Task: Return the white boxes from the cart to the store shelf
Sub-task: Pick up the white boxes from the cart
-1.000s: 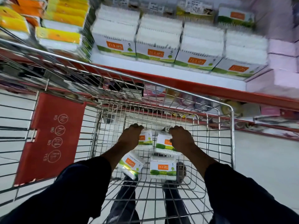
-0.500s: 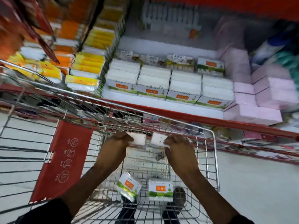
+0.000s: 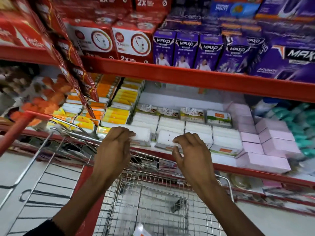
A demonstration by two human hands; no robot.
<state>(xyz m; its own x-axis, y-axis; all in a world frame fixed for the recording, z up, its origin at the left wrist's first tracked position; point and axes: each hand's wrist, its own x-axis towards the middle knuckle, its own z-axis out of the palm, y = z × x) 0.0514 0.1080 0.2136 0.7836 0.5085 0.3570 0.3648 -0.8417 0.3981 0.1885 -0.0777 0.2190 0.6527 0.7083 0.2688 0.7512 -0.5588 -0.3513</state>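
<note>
Both arms stretched out over the cart [image 3: 153, 201], one white box per hand. My left hand [image 3: 112, 150] has its fingers [image 3: 127, 133] curled over the near end of a white box [image 3: 142, 136], and my right hand [image 3: 190, 154] is pinching the near edge of another white box [image 3: 167, 137], fingers [image 3: 180, 139] bent down onto it. Both boxes are up at the front edge of the store shelf [image 3: 226, 167], right by the rows of matching white boxes [image 3: 197, 130] already sitting there. Can't tell if they're resting on the shelf or just above it, too blurry. Pink boxes [image 3: 272, 145] sit to the right of that white stack, yellow and orange packs [image 3: 117, 114] to the left. One more white box [image 3: 140, 231] is down in the cart.
</note>
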